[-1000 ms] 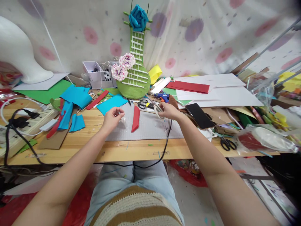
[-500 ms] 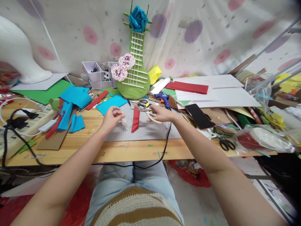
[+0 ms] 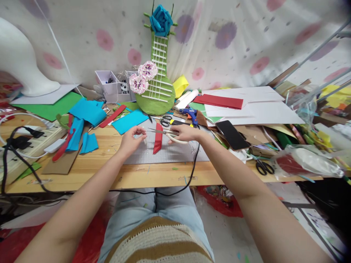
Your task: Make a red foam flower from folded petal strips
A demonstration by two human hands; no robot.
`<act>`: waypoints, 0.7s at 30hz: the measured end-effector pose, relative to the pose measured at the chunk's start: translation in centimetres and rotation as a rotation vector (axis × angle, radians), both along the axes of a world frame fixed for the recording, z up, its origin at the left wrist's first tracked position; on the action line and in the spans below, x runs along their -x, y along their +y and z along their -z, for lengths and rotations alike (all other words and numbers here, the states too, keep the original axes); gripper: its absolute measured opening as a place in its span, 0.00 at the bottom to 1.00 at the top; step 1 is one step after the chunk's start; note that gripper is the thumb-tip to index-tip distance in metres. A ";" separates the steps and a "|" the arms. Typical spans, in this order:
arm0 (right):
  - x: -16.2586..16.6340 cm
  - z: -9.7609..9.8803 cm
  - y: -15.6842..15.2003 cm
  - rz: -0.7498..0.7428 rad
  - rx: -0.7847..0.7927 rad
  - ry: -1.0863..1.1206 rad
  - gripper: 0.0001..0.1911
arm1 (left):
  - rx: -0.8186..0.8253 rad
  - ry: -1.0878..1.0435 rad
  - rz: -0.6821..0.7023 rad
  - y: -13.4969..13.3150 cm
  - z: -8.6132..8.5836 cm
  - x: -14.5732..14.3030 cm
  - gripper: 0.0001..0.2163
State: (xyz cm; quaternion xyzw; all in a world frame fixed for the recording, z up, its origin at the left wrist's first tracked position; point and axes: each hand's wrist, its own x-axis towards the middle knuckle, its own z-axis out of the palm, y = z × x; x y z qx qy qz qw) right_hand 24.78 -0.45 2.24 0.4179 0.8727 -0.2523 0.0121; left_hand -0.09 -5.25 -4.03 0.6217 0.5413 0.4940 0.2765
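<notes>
Head view: our left hand (image 3: pixel 133 139) pinches a clear strip (image 3: pixel 146 138); our right hand (image 3: pixel 184 132) grips parted scissors (image 3: pixel 172 134). Snipping seems the step; next needs careful aim.

Craft workshop/studio by the look: wooden bench (image 3: pixel 164 174) across mid-frame w/ grey mat (image 3: pixel 181 155), glue gun (image 3: pixel 191 114), white-handled scissors (image 3: pixel 166 132) & blue paper (image 3: pixel 130 121). Green guitar-shaped piece (image 3: pixel 155 107) w/ blue flower (image 3: pixel 161 21), top ctr.; white card sheets (image 3: pixel 270 113) ctr.-R.

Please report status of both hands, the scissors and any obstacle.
Right hand: holding white-handled scissors, blades slightly apart.
Left hand: curled, contents unclear.
Red strip beneath blades, possibly in the way.
</notes>
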 end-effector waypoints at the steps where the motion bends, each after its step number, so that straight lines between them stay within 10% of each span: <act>1: 0.1 0.0 0.0 -0.001 -0.004 0.004 0.29 | -0.001 -0.001 0.003 0.0 0.0 -0.1 0.09; 21: -0.4 0.6 -0.3 0.032 -0.006 0.017 0.27 | -0.080 0.097 0.038 0.4 -0.2 -0.5 0.11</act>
